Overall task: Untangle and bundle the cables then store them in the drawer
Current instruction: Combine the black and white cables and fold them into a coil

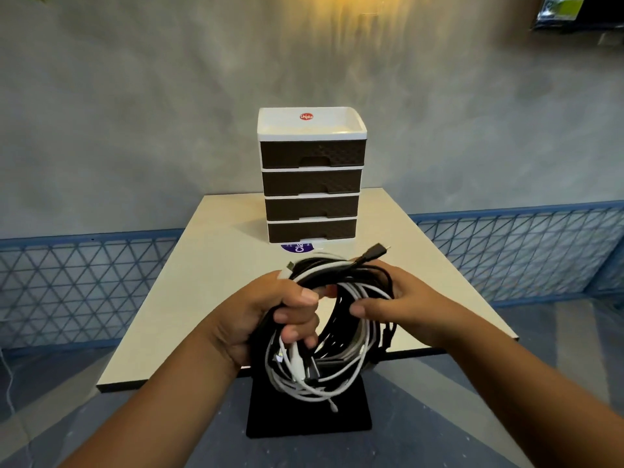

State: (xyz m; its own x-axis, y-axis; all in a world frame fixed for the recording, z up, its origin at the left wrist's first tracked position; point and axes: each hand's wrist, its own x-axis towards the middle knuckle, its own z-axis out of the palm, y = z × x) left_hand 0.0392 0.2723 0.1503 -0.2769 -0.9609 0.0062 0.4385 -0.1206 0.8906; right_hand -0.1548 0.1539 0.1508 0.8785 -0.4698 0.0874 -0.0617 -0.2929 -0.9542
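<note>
Currently a coil of black and white cables (pixel 337 329) is being held up by both hands above the near edge of the table (pixel 189 288). The left side of the coil is being gripped by the left hand (pixel 266 315), its fingers and thumb being curled tightly round the gathered loops. The right side is being pinched by the right hand (pixel 398 298), with the thumb lying over the strands and the fingers being tucked behind them. A black plug (pixel 373 253) is being left sticking up from the top of the coil, and white loops are being left hanging below the table's near edge. A four-drawer unit (pixel 312 179), white-framed with dark brown fronts, is being carried at the middle of the table's far edge, all drawers being kept closed. A purple sticker (pixel 299 247) is being partly shown just before its base.
</note>
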